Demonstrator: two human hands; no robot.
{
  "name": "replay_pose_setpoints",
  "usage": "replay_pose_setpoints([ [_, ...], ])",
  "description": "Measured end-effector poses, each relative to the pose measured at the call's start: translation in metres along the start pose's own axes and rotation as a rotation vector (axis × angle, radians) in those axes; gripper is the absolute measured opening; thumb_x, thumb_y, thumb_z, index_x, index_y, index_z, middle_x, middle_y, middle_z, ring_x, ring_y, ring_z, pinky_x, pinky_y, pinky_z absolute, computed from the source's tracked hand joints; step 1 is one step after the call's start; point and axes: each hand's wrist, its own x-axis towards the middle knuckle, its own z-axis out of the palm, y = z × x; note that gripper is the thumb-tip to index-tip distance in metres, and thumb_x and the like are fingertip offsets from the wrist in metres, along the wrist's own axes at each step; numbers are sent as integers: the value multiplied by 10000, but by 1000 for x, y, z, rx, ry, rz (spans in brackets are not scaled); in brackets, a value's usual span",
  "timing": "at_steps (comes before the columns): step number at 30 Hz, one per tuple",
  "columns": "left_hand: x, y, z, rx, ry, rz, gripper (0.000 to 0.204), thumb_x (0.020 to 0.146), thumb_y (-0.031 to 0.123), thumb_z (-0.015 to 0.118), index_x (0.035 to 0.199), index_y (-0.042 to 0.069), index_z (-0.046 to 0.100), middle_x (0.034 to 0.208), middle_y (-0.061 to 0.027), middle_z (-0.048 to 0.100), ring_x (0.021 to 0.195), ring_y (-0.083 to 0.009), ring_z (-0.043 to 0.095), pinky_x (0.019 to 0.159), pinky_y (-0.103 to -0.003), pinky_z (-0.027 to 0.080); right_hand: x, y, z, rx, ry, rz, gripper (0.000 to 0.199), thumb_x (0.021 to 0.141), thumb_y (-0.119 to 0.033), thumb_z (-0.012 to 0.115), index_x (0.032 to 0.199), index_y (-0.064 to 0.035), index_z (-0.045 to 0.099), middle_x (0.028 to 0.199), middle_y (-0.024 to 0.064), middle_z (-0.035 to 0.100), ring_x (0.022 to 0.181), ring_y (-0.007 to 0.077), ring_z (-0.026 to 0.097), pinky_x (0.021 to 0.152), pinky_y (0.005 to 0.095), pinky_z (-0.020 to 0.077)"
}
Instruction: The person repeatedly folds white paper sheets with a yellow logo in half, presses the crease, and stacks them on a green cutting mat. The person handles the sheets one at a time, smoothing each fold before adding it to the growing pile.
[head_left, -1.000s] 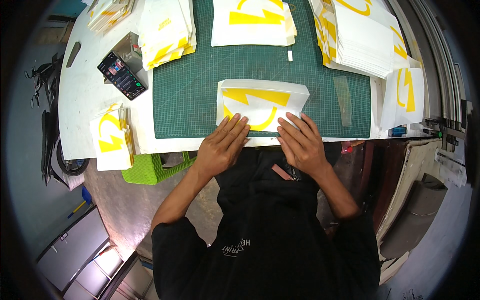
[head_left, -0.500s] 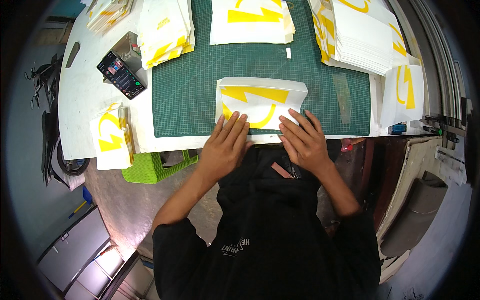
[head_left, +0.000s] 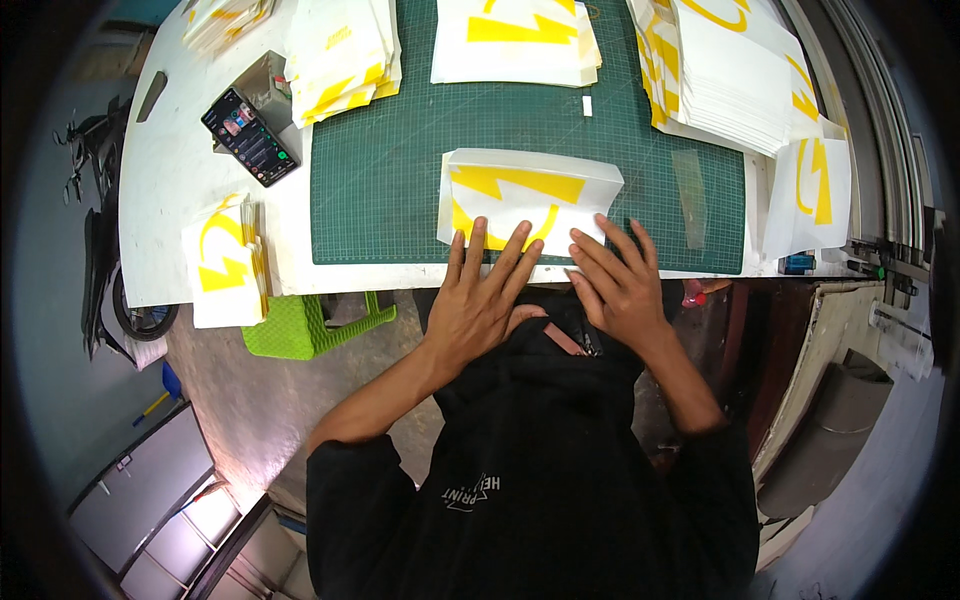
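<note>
Lying just far of both flat, open hands, the sheet (head_left: 527, 195) runs left-right; left hand (head_left: 484, 300) and right hand (head_left: 617, 285) press its near edge.

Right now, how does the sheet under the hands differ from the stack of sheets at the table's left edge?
The sheet under the hands lies on the green cutting mat; the left-edge stack sits on bare white table, overhanging its near edge. The sheet is single, its far part lifted, while the stack is many sheets piled. The left hand and right hand press the sheet; nothing touches the stack. Both are white with yellow shapes.
</note>
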Motion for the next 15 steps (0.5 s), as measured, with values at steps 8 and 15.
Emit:
replay_pose_setpoints([
  [8,1,3,-2,26,0,-4,864,952,675,578,1618,148,418,1727,-105,286,1526,-556,250,1220,-688,262,-15,13,-23,-15,54,57,328,850,-156,833,1152,-59,752,1291,56,715,1281,324,605,1149,604,382],
  [15,2,3,-1,14,-3,-5,861,950,663,588,1617,146,417,1724,-111,290,1524,-557,255,1216,-696,257,81,-4,-49,71,255,-28,428,822,-130,844,1217,-22,721,1065,125,738,1066,331,675,1074,571,440],
])
